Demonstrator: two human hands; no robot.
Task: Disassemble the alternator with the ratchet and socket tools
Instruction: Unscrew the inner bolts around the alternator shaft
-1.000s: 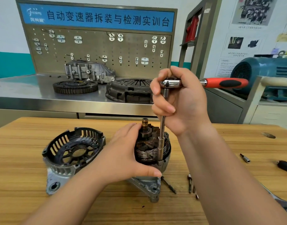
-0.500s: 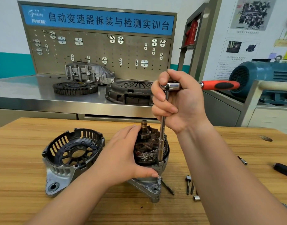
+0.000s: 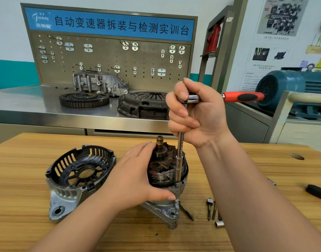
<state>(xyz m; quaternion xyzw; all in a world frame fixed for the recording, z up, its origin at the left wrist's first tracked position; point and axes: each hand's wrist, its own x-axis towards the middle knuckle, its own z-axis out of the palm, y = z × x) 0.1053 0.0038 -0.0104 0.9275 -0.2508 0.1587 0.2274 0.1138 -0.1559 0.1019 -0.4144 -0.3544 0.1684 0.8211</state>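
The alternator body (image 3: 167, 171), with copper windings and its shaft pointing up, stands on the wooden table (image 3: 19, 179). My left hand (image 3: 138, 177) grips its left side, thumb on the lower housing. My right hand (image 3: 196, 113) holds the head of the ratchet (image 3: 241, 96), whose red and black handle points right. A long chrome extension with a socket (image 3: 179, 160) runs straight down from the ratchet head to the right edge of the housing. The removed end cover (image 3: 78, 173) lies open side up to the left.
Loose bolts and a small socket (image 3: 213, 210) lie on the table right of the alternator. A black handle (image 3: 318, 192) lies at the far right. Behind stands a steel bench with a flywheel (image 3: 83, 100), a clutch cover (image 3: 143, 104) and a gearbox housing (image 3: 99, 82).
The ratchet handle has swung slightly, its tip now shorter and further back to the right. Both hands keep their hold; the alternator stays in place.
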